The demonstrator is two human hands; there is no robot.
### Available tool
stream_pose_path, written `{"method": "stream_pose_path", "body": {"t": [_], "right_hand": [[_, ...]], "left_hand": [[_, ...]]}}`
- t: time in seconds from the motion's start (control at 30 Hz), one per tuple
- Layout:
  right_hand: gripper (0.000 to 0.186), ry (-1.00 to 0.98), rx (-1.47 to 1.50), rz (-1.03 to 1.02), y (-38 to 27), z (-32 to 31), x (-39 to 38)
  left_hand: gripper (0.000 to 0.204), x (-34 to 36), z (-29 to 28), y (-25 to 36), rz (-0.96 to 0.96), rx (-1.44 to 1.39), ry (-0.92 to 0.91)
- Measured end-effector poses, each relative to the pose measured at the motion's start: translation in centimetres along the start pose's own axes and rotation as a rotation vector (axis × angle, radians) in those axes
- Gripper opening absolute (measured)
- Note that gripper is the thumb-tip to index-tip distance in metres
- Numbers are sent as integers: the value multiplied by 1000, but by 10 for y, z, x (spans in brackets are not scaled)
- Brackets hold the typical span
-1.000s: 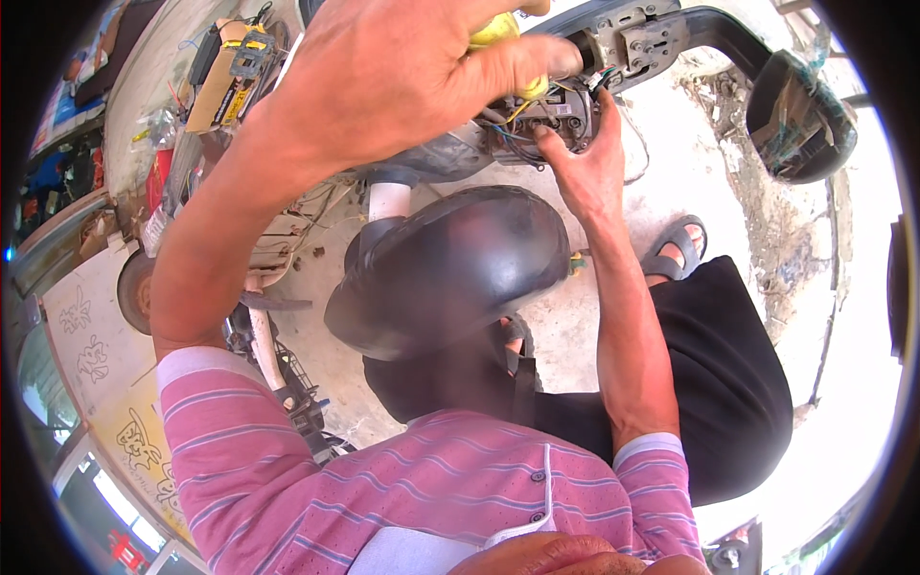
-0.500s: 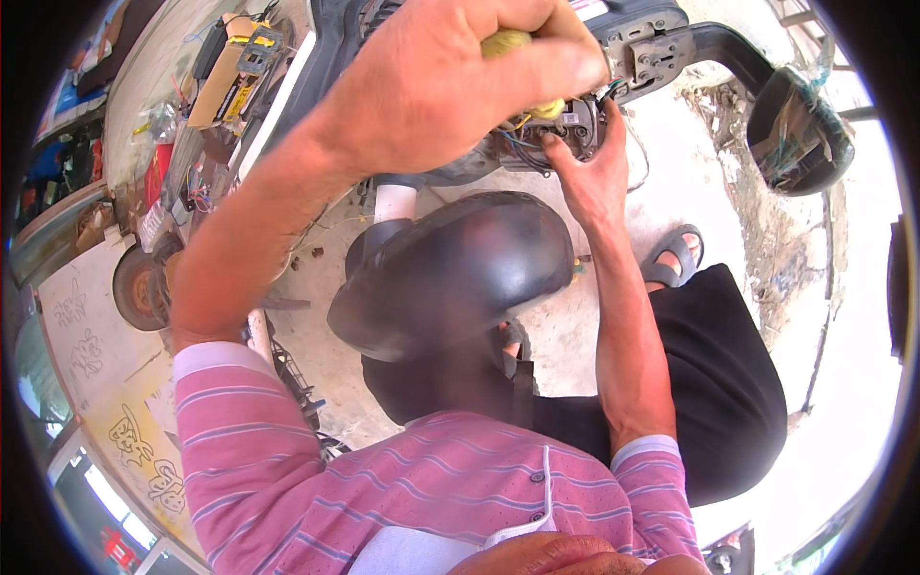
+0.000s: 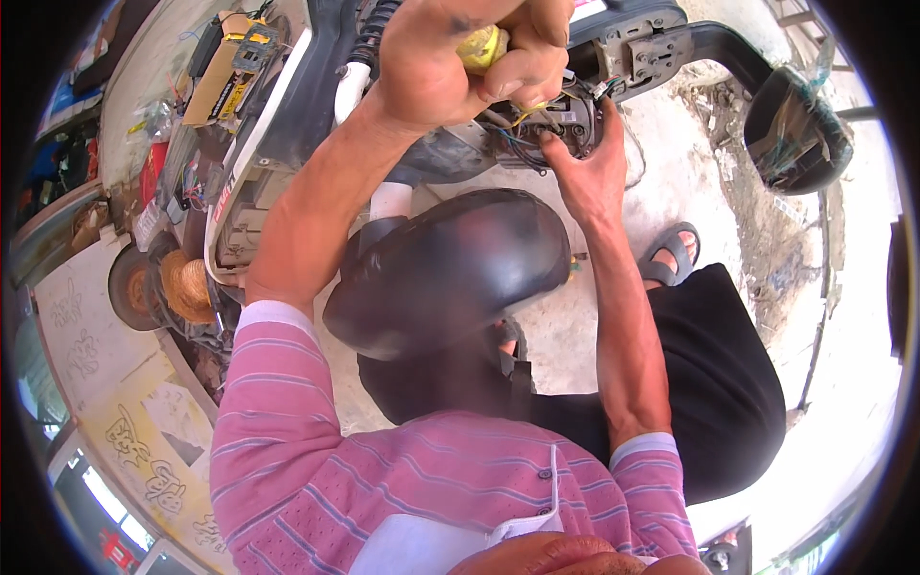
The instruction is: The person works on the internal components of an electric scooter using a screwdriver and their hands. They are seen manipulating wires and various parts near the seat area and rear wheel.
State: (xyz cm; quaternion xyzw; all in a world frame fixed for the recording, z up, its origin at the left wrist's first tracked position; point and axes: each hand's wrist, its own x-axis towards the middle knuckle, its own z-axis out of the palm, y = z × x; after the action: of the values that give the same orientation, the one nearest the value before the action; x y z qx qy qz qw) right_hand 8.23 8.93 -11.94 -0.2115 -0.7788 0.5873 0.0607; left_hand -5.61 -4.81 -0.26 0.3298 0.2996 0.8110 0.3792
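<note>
My left hand point(image 3: 470, 67) is closed around the yellow handle of a screwdriver point(image 3: 482, 48), above the exposed front of a scooter. The fingers hide most of the tool, and its tip cannot be made out. Below it sits a grey metal unit point(image 3: 575, 131) with several thin wires point(image 3: 517, 129) around it. My right hand point(image 3: 586, 172) grips this unit from the near right side, thumb on its near edge and forefinger up along its right end.
A rounded black fender point(image 3: 450, 273) lies between the scooter and my body. To the right a mirror point(image 3: 800, 134) sticks out on a dark arm. At the far left stand a cardboard box point(image 3: 218, 86) with tools and a straw-coloured coil point(image 3: 187, 286).
My left forearm has swung inward to the right, and the left hand has turned and shifted slightly left around the handle. My right hand stays on the metal unit.
</note>
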Motion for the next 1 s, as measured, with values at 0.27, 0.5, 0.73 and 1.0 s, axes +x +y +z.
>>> {"method": "stream_pose_path", "body": {"t": [0.27, 0.5, 0.73, 1.0], "right_hand": [[93, -22, 20, -28, 1, -2, -1], [87, -76, 84, -51, 11, -6, 0], [88, -74, 73, -32, 13, -9, 0], [88, -129, 101, 17, 11, -6, 1]], "left_hand": [[21, -10, 30, -5, 190, 407, 421], [44, -8, 32, -2, 105, 272, 359], [49, -5, 7, 12, -16, 232, -101], [54, -13, 29, 11, 107, 387, 36]]}}
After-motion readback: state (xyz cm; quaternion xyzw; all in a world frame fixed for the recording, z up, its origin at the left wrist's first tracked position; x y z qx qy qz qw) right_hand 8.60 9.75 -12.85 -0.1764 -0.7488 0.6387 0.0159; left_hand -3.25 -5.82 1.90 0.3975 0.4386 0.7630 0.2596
